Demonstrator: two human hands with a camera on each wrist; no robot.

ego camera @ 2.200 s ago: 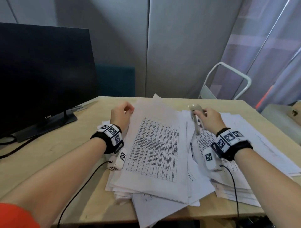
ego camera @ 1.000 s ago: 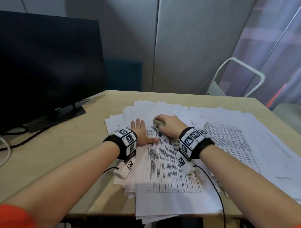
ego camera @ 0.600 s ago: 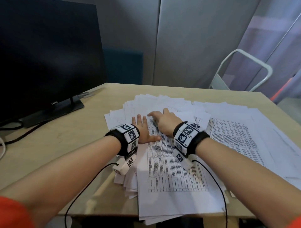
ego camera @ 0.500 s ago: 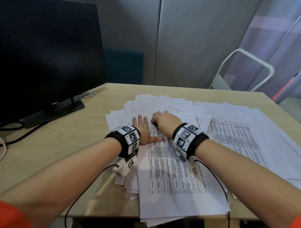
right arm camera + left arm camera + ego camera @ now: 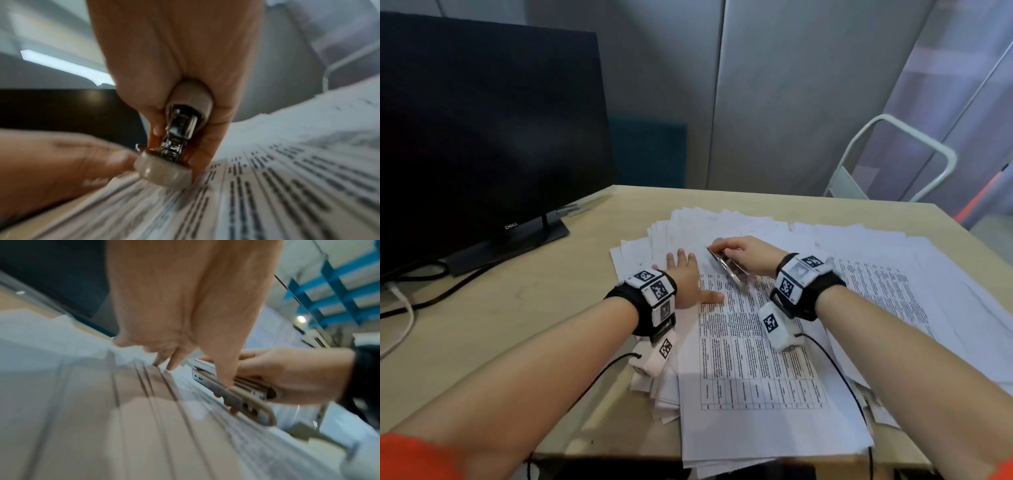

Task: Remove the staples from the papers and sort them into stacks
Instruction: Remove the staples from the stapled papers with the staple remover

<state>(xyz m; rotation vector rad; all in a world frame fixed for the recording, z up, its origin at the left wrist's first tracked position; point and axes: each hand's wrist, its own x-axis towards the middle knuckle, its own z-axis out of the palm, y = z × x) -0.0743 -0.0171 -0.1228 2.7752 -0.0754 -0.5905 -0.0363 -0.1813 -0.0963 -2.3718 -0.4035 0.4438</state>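
While the right hand (image 5: 748, 258) now grips the beige-and-chrome staple remover (image 5: 727, 267) lifted off the sheet, the staple looks pulled, though blur hides it.
Left hand (image 5: 686, 277) lies flat, fingers straight, pinning the printed white table sheet (image 5: 750, 359) atop spread papers (image 5: 893, 260) on the pale wooden desk (image 5: 517, 325); sorting comes next.

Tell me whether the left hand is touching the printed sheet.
Touching. In the head view the left hand lies flat, fingers spread, on the printed sheet, thumb across its top-left corner, while the right hand holds the staple remover.
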